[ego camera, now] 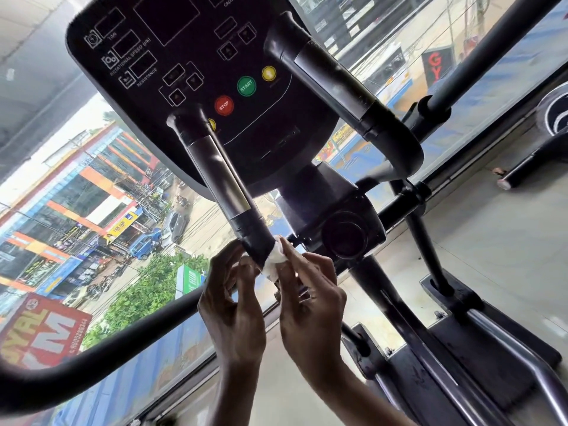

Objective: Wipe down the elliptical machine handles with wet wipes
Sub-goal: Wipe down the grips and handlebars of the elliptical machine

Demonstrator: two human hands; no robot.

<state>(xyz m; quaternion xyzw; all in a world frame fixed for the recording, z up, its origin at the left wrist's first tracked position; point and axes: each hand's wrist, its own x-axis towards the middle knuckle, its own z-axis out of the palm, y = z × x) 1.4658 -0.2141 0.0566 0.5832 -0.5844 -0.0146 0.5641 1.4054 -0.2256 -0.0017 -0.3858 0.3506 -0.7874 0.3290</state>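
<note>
A black fixed handle point(221, 176) with a silver sensor strip runs from under the console down to its end cap just above my hands. A white wet wipe point(275, 258) is bunched against that end. My right hand point(307, 296) pinches the wipe between thumb and fingers on the handle's right side. My left hand point(233, 302) curls its fingers at the handle's left side, touching the wipe's edge. The second fixed handle point(335, 81) slants at the upper right, untouched.
The black console point(184, 56) with STOP, START and yellow buttons fills the top. A long curved moving arm point(92, 345) crosses the lower left; another bar point(491, 50) rises at the upper right. The machine's frame and pedal rails point(461, 348) lie at the lower right. Windows stand behind.
</note>
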